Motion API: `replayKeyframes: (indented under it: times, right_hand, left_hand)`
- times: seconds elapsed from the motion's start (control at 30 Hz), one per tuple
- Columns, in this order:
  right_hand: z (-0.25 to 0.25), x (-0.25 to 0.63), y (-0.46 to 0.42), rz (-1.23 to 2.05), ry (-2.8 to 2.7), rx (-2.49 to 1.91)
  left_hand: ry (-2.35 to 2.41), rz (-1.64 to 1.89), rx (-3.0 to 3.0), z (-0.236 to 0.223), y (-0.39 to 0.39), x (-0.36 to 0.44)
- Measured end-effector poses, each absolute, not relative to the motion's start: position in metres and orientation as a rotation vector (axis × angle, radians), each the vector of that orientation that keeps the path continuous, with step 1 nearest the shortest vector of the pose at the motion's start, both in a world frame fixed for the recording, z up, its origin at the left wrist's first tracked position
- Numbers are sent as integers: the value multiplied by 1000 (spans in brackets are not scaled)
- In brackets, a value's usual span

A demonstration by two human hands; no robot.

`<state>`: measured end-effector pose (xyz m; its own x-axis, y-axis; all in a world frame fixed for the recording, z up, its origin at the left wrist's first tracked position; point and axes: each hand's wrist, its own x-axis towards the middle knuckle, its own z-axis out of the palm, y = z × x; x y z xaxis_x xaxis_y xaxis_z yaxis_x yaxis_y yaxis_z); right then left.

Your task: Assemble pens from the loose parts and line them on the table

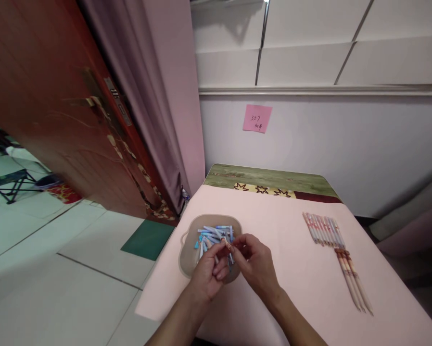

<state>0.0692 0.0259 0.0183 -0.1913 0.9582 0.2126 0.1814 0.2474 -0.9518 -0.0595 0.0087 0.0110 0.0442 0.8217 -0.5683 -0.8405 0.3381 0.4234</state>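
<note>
My left hand (209, 276) and my right hand (255, 259) meet over the near side of a beige tray (187, 257). Between their fingertips they pinch a beige pen (226, 243) with an orange-brown patterned end; much of its length is hidden by my fingers. Beneath it in the tray lies a loose heap of blue and white pens (211, 232), pointing in various directions, with small bright-blue parts at the left. My hands cover the tray's near right part.
On the pink tabletop (273, 216), a row of pale pens (322, 229) lies at the right. Just nearer are three beige pens (350, 278) with orange-brown ends, side by side. A wall with a pink note (257, 118) stands behind the table; a wooden door (57, 96) stands left.
</note>
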Motion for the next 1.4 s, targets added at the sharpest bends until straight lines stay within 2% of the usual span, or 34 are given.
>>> replayKeyframes:
  times: [0.23, 0.43, 0.77, 1.03, 1.23, 1.4]
  right_hand:
    - [13, 75, 20, 984, -1480, -1063]
    - [14, 58, 9, 932, -1637, -956]
    - [-4, 60, 46, 841, -1788, -1191]
    - [-6, -11, 78, 657, -2541, -1195]
    - [-29, -56, 90, 697, -2600, -1163]
    - [-22, -36, 94, 758, -2453, -1107]
  left_hand:
    - [702, 1355, -146, 17, 12, -67]
    - [778, 1482, -120, 12, 18, -58]
    - [861, 1234, -9, 0, 0, -58]
    - [1035, 1565, 12, 14, -23, -122]
    - [1046, 1669, -9, 16, -33, -148]
    - [1023, 1646, 11, 15, -32, -145]
